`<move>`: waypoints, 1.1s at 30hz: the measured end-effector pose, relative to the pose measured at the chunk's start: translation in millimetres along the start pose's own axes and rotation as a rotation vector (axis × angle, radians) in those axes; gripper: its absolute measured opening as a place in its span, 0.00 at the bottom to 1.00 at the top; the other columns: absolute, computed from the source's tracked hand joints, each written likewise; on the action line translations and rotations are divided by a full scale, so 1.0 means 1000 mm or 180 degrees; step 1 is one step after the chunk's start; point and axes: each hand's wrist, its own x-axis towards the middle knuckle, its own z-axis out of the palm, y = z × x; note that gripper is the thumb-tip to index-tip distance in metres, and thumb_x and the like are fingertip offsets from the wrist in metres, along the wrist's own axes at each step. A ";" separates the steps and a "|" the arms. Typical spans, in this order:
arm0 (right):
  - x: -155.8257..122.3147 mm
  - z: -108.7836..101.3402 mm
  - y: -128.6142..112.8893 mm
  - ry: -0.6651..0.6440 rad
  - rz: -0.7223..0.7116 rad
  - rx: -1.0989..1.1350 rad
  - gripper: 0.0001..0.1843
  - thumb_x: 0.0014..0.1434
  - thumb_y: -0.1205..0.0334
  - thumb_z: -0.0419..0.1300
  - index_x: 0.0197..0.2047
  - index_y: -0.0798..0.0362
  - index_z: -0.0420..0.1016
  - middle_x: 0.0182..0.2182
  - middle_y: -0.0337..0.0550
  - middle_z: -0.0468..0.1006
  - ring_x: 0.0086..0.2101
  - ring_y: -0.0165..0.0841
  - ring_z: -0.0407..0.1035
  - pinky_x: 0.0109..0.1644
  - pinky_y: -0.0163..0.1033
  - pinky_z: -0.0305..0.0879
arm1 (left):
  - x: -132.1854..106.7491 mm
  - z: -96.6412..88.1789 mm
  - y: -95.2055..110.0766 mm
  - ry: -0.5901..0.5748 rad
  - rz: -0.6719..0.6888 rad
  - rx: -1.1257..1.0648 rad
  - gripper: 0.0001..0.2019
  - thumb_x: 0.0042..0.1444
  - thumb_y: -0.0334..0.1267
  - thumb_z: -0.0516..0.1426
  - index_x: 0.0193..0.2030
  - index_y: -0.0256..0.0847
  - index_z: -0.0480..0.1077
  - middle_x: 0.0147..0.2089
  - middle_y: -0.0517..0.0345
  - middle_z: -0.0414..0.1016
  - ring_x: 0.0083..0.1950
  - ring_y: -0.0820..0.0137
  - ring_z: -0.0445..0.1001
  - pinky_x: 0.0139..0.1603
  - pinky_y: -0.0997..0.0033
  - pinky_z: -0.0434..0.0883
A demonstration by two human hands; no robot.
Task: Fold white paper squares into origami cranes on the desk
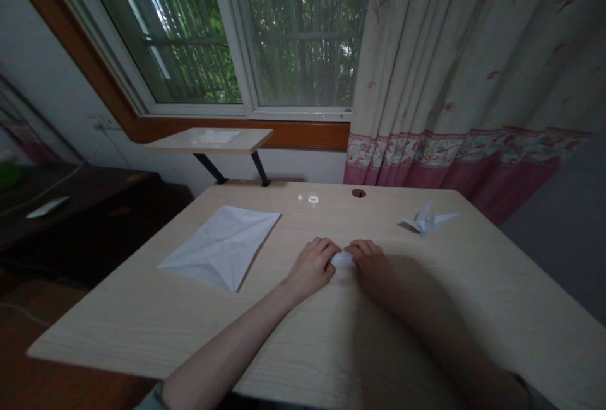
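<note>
- Main thing was a small white folded paper point(343, 260), lying around the middle of the desk point(293, 334). Only a short, narrow strip showed between the fingers, so I can't tell how it was creased.
- Left hand point(316, 262) pinched its left end, fingers bent; right hand point(372, 263) pinched the other end the same way, fingertips almost meeting over the strip.
- A bigger white sheet point(222, 246) was spread on the desk's left part, creases crossing it, edges not quite flat.
- A white paper bird point(426, 223) with pointy wings sat toward the desk's far right.
- Desk itself was pale wood grain, with a round hole point(358, 193) near its far edge.
- Raised shelf point(165, 142) on black legs at the desk's far left, something white point(216, 137) on top.
- Beyond the desk: window point(303, 31) full of greenery, plus a cream floral curtain point(426, 50) with a pink bottom.
- Dark table point(108, 176) left of the desk; room was pretty dim.
</note>
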 end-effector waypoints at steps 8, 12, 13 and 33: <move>0.000 -0.009 0.006 -0.0196 -0.0039 0.0255 0.27 0.54 0.81 0.50 0.51 0.50 0.75 0.48 0.48 0.76 0.48 0.41 0.67 0.54 0.47 0.65 | -0.001 0.003 -0.004 0.0026 0.0163 -0.0620 0.25 0.48 0.19 0.51 0.52 0.40 0.71 0.52 0.53 0.74 0.56 0.64 0.69 0.62 0.63 0.68; -0.002 -0.007 0.010 -0.0155 -0.0070 0.0288 0.29 0.52 0.82 0.49 0.52 0.50 0.76 0.47 0.48 0.76 0.48 0.39 0.68 0.55 0.46 0.66 | -0.002 0.001 -0.004 -0.0027 0.0191 -0.0657 0.24 0.50 0.20 0.52 0.52 0.40 0.72 0.52 0.53 0.76 0.55 0.64 0.72 0.60 0.62 0.70; -0.002 -0.006 0.011 -0.0097 -0.0120 0.0315 0.30 0.51 0.82 0.49 0.51 0.50 0.76 0.47 0.47 0.77 0.48 0.39 0.68 0.55 0.46 0.66 | -0.002 0.001 -0.004 -0.0023 0.0193 -0.0664 0.23 0.51 0.20 0.52 0.52 0.40 0.72 0.51 0.54 0.76 0.54 0.64 0.72 0.59 0.63 0.71; -0.008 0.015 0.031 0.0284 -0.0597 0.0828 0.32 0.50 0.81 0.48 0.53 0.48 0.77 0.48 0.45 0.80 0.49 0.35 0.73 0.55 0.48 0.72 | 0.000 -0.007 -0.006 -0.0168 0.0399 -0.0387 0.11 0.70 0.35 0.52 0.50 0.40 0.75 0.50 0.54 0.79 0.53 0.66 0.74 0.58 0.64 0.72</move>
